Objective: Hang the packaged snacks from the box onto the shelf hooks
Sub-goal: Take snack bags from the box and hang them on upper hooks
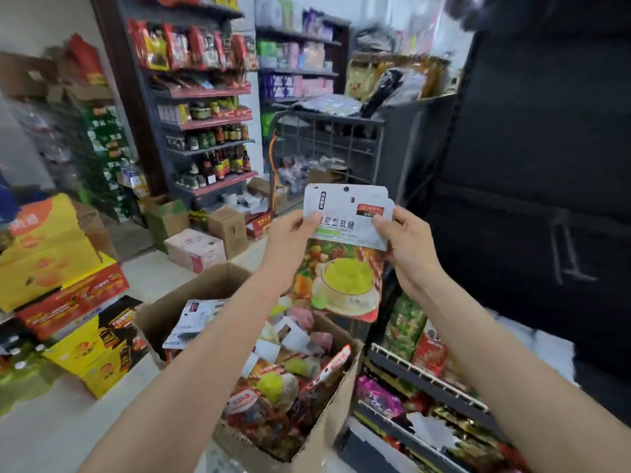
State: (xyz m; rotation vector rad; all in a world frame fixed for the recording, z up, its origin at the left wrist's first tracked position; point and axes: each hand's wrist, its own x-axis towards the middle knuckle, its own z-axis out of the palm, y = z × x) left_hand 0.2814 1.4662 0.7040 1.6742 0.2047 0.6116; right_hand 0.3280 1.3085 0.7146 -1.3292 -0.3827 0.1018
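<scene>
We hold a small stack of snack packets (343,254) up in front of us with both hands, above the far corner of the open cardboard box (327,425). Our left hand (290,242) pinches the packets' left edge, thumb curled over the white top panel; our right hand (408,249) grips the right edge, fingers folded behind. The packets are flat, glossy pouches, white above with a hang hole near the top, and a printed cup picture below. Open air lies around them; the dark shelf unit (532,186) rises just to the right, its lower wire racks (426,377) filled with shiny bags. The box's flaps stand open, more pouches heaped loosely inside. On the pale floor to the left sit yellow and red cartons (58,268), and stocked shelves (208,107) line the back.
</scene>
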